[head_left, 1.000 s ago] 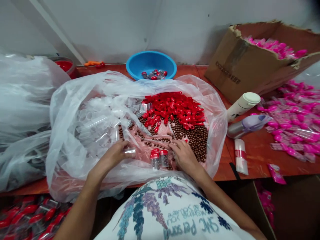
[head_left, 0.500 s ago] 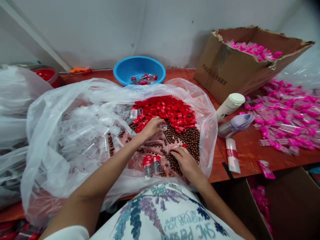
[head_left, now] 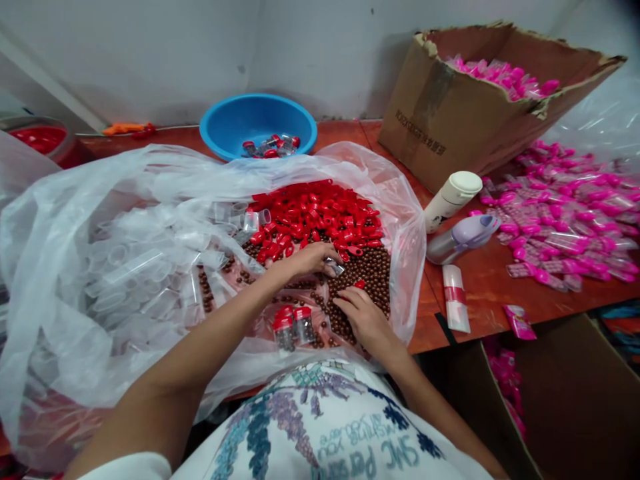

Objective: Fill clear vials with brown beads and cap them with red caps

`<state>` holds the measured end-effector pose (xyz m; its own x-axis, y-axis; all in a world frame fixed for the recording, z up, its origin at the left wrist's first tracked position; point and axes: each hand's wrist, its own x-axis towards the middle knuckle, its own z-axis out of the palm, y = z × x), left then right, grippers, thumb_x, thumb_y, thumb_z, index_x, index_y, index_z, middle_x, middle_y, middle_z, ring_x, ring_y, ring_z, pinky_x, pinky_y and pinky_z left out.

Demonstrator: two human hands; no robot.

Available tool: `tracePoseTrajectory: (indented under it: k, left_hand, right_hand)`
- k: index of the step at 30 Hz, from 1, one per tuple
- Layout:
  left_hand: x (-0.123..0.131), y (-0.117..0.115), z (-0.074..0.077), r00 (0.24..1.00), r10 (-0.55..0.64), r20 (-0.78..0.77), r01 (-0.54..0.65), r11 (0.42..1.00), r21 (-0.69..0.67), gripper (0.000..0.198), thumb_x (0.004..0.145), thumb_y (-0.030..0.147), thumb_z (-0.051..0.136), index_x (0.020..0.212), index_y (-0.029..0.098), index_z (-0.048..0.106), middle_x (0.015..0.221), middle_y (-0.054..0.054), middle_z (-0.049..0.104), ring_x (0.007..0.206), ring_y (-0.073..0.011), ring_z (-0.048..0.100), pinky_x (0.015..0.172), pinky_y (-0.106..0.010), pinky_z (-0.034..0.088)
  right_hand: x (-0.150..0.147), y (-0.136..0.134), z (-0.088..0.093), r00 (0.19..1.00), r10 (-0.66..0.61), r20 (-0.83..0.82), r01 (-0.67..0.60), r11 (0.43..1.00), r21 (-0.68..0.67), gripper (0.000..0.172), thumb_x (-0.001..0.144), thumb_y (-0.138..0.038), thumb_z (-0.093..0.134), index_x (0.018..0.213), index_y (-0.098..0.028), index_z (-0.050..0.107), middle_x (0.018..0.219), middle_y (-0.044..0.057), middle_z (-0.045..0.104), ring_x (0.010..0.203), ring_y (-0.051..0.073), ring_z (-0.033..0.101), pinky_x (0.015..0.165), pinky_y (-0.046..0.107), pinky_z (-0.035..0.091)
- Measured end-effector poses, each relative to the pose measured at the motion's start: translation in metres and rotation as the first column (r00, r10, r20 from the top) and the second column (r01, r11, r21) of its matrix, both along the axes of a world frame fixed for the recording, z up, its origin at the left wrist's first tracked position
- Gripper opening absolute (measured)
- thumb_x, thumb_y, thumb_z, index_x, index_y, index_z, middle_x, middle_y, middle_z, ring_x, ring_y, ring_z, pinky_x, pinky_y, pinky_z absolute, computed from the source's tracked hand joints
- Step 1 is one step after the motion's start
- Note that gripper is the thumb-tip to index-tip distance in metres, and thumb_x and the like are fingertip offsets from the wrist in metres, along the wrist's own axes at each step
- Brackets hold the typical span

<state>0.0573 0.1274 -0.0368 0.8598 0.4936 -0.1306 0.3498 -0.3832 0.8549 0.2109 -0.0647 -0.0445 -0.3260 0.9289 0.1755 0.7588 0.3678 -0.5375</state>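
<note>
Nearest, two small clear jars with red lids stand side by side on the translucent plastic sheet that covers much of the reddish tabletop; dark contents show through their walls.

Just right of them and a little farther, the right hand rests palm down over the brown beads. Its fingers are bent and slightly apart; whether their tips grip any beads I cannot tell. A loose red piece lies right beside them.

Slightly farther and to the left, the left hand pinches a short clear tube between thumb and fingers, tilted low over the beads. The tube looks light and fairly stiff, its smooth wall likely slippery; a gentle grip around the side, clear of the mouth, should suit it. The beads would probably roll at a touch and are best gathered in a cupped hand.

At left lies a heap of empty clear tubes; beyond the hands, a pile of red plastic pieces. Farthest, a blue basin holds more red-lidded jars.
</note>
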Motion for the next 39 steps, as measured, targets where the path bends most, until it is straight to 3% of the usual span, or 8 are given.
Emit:
tracePoseTrajectory:
  k: [6, 15, 22, 25, 29, 32, 36, 39]
  left_hand:
    - [0.011, -0.021, 0.004, 0.999, 0.012, 0.048, -0.013, 1.0, 0.022, 0.027, 0.058, 0.023, 0.078, 0.084, 0.027, 0.076, 0.079, -0.002, 0.062, 0.077, -0.0199, 0.055, 0.071, -0.025, 0.038]
    - [0.016, -0.028, -0.007, 0.994, 0.059, 0.096, -0.047, 0.992, -0.119, 0.029, 0.054, 0.017, 0.078, 0.082, 0.024, 0.075, 0.078, -0.002, 0.066, 0.076, -0.0188, 0.059, 0.072, -0.024, 0.041]
    - [0.013, -0.039, -0.005, 0.969, 0.214, 0.126, -0.139, 0.888, -0.438, 0.031, 0.059, 0.024, 0.076, 0.088, 0.016, 0.07, 0.079, -0.002, 0.066, 0.073, -0.0148, 0.059, 0.071, -0.024, 0.044]
    - [0.013, -0.047, 0.0, 0.938, 0.328, 0.113, -0.224, 0.822, -0.524, 0.035, 0.058, 0.025, 0.078, 0.089, 0.014, 0.065, 0.074, 0.001, 0.064, 0.068, -0.0116, 0.057, 0.067, -0.023, 0.044]
    - [0.009, -0.059, 0.007, 0.848, 0.512, 0.14, -0.315, 0.698, -0.643, 0.039, 0.054, 0.024, 0.081, 0.086, 0.014, 0.06, 0.072, 0.002, 0.062, 0.067, -0.011, 0.058, 0.066, -0.023, 0.047]
    - [-0.002, -0.073, 0.016, 0.774, 0.612, 0.161, -0.318, 0.596, -0.737, 0.042, 0.055, 0.023, 0.082, 0.091, 0.014, 0.062, 0.078, -0.001, 0.065, 0.07, -0.012, 0.061, 0.066, -0.023, 0.049]
    - [-0.022, -0.094, 0.028, 0.657, 0.739, 0.146, -0.262, 0.406, -0.875, 0.043, 0.059, 0.023, 0.081, 0.098, 0.015, 0.065, 0.084, -0.003, 0.068, 0.073, -0.0139, 0.065, 0.068, -0.025, 0.051]
    - [-0.036, -0.11, 0.034, 0.567, 0.814, 0.127, -0.28, 0.335, -0.9, 0.038, 0.058, 0.019, 0.082, 0.092, 0.013, 0.066, 0.085, -0.004, 0.069, 0.075, -0.0142, 0.066, 0.072, -0.025, 0.052]
  right_hand:
    - [0.003, -0.002, -0.001, 0.999, 0.005, -0.034, -0.005, 1.0, 0.015, 0.038, 0.089, -0.009, 0.044, 0.123, -0.021, 0.056, 0.122, 0.009, 0.057, 0.119, 0.023, 0.045, 0.099, 0.044, 0.046]
    - [0.01, -0.008, 0.0, 0.992, -0.049, -0.12, 0.058, 0.995, 0.076, 0.034, 0.093, -0.014, 0.041, 0.122, -0.023, 0.056, 0.116, 0.009, 0.058, 0.115, 0.022, 0.048, 0.098, 0.045, 0.045]
    - [0.011, -0.01, 0.01, 0.918, -0.192, -0.346, 0.233, 0.969, 0.082, 0.025, 0.091, -0.018, 0.049, 0.113, -0.025, 0.059, 0.111, 0.006, 0.061, 0.108, 0.02, 0.054, 0.096, 0.042, 0.045]
    - [0.009, -0.01, 0.012, 0.765, -0.376, -0.522, 0.411, 0.91, -0.053, 0.021, 0.09, -0.023, 0.051, 0.11, -0.025, 0.056, 0.11, 0.006, 0.062, 0.104, 0.02, 0.057, 0.092, 0.041, 0.048]
    - [0.006, 0.0, 0.017, 0.39, -0.541, -0.745, 0.49, 0.807, -0.329, 0.023, 0.085, -0.032, 0.059, 0.105, -0.025, 0.05, 0.096, 0.002, 0.064, 0.08, 0.015, 0.063, 0.065, 0.029, 0.056]
    - [0.005, 0.011, 0.022, 0.186, -0.556, -0.81, 0.426, 0.788, -0.444, 0.029, 0.081, -0.034, 0.064, 0.106, -0.026, 0.052, 0.09, -0.002, 0.062, 0.073, 0.012, 0.062, 0.058, 0.024, 0.056]
    - [0.003, 0.022, 0.026, -0.018, -0.563, -0.826, 0.27, 0.793, -0.546, 0.026, 0.074, -0.03, 0.072, 0.097, -0.024, 0.062, 0.091, -0.003, 0.062, 0.079, 0.009, 0.062, 0.072, 0.02, 0.056]
    - [-0.003, 0.025, 0.028, -0.123, -0.59, -0.798, 0.133, 0.787, -0.602, 0.022, 0.066, -0.024, 0.078, 0.084, -0.022, 0.065, 0.088, -0.005, 0.063, 0.08, 0.007, 0.063, 0.076, 0.017, 0.055]
